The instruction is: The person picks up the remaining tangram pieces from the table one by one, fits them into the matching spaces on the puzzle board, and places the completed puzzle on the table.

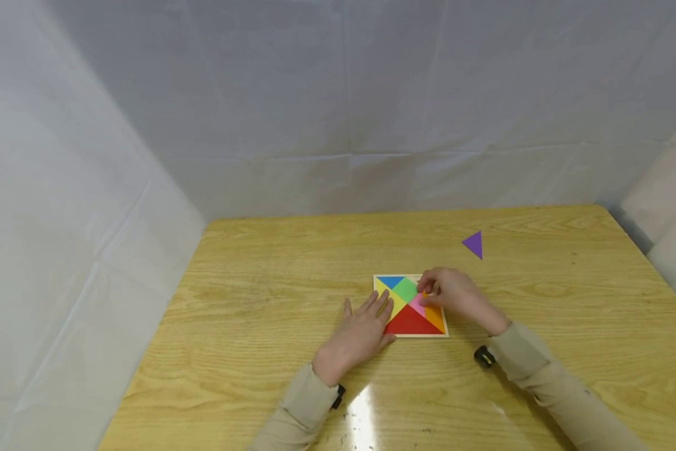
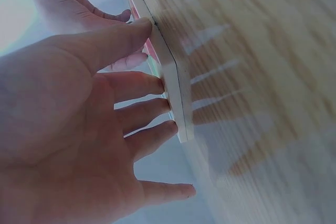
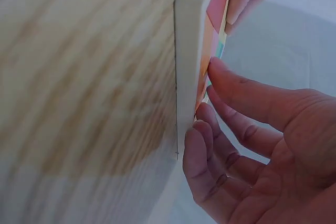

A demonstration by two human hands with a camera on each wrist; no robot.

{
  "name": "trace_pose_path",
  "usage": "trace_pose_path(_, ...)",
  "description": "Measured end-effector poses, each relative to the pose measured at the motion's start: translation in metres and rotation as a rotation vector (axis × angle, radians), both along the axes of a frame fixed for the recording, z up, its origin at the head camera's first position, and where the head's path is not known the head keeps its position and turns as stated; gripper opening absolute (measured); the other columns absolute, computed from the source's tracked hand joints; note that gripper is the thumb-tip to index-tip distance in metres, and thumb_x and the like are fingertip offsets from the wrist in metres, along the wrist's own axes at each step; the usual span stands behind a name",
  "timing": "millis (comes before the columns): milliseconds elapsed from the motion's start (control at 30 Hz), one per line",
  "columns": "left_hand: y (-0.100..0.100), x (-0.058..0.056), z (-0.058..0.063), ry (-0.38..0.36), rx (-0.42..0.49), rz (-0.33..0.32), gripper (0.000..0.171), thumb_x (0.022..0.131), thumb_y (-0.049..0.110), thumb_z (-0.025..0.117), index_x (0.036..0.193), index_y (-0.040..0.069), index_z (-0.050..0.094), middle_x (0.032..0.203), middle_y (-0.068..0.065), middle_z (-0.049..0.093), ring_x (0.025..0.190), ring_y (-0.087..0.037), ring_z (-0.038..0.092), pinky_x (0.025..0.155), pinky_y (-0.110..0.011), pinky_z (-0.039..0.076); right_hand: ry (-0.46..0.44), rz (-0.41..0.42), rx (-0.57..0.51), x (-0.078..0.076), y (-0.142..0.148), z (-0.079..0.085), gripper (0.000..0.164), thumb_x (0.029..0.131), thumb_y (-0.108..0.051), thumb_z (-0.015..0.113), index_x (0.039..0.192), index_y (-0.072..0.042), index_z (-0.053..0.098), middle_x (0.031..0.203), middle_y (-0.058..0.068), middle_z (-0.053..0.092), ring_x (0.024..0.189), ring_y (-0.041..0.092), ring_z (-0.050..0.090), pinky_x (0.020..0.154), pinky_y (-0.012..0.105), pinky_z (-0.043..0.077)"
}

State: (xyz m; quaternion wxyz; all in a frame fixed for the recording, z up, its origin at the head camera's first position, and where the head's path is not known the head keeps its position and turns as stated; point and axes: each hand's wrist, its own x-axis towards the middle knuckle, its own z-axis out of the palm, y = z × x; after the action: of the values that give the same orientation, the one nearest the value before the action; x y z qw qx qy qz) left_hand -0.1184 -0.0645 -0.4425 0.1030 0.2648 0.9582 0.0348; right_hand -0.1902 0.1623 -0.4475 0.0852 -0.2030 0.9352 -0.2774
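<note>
A tangram set lies in a square, pale-rimmed tray on the table. In it are a blue triangle, a green square, a yellow triangle, a red triangle, a pink piece and an orange piece. My left hand rests at the tray's left side, fingers straight and spread, thumb at the near edge. Over the upper right part, my right hand pinches the orange piece's upper end between thumb and forefinger; its other fingers curl by the tray's corner and hide that area.
A purple triangle lies alone on the wooden table, beyond my right hand. White sheeting hangs behind the table and along both sides. A small black device sits at my right wrist.
</note>
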Motion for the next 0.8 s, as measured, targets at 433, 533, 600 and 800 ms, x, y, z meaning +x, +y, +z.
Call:
trace_pose_path(433,0.003,-0.001,0.001,-0.006,-0.011,0.003,0.064,0.104,0.044,0.054,0.156,0.010,0.040,0.166,-0.005,0.030,0.152,-0.024,0.029,0.116,-0.067,0.027,0.113,-0.089,-0.098,-0.005,0.008,0.003,0.004,0.095,-0.008,0.071,0.097,-0.005,0.073,0.089,0.006,0.073,0.072,0.018,0.066,0.067,0.035,0.057)
trace_pose_path(533,0.003,-0.001,0.001,-0.003,-0.015,0.002,0.064,0.104,0.044,0.054,0.156,0.010,0.040,0.166,-0.005,0.030,0.152,-0.024,0.029,0.116,-0.067,0.027,0.188,-0.090,-0.110,-0.007,0.013,0.004,0.005,0.095,-0.008,0.071,0.096,-0.005,0.074,0.088,0.008,0.074,0.070,0.019,0.067,0.066,0.036,0.058)
trace_pose_path(600,0.003,-0.001,0.000,-0.003,-0.015,0.002,0.064,0.104,0.045,0.054,0.156,0.010,0.040,0.166,-0.005,0.030,0.152,-0.024,0.029,0.116,-0.067,0.026,0.211,-0.095,-0.112,-0.009,0.016,0.004,0.005,0.095,-0.009,0.072,0.096,-0.005,0.074,0.089,0.008,0.075,0.071,0.019,0.067,0.066,0.036,0.058)
trace_pose_path(800,0.002,-0.002,-0.001,-0.007,-0.009,0.000,0.065,0.104,0.045,0.054,0.157,0.010,0.039,0.166,-0.006,0.029,0.153,-0.024,0.028,0.116,-0.068,0.025,0.267,-0.112,-0.097,-0.016,0.029,0.003,0.006,0.095,-0.009,0.071,0.098,-0.006,0.076,0.093,0.009,0.075,0.072,0.021,0.067,0.067,0.039,0.057)
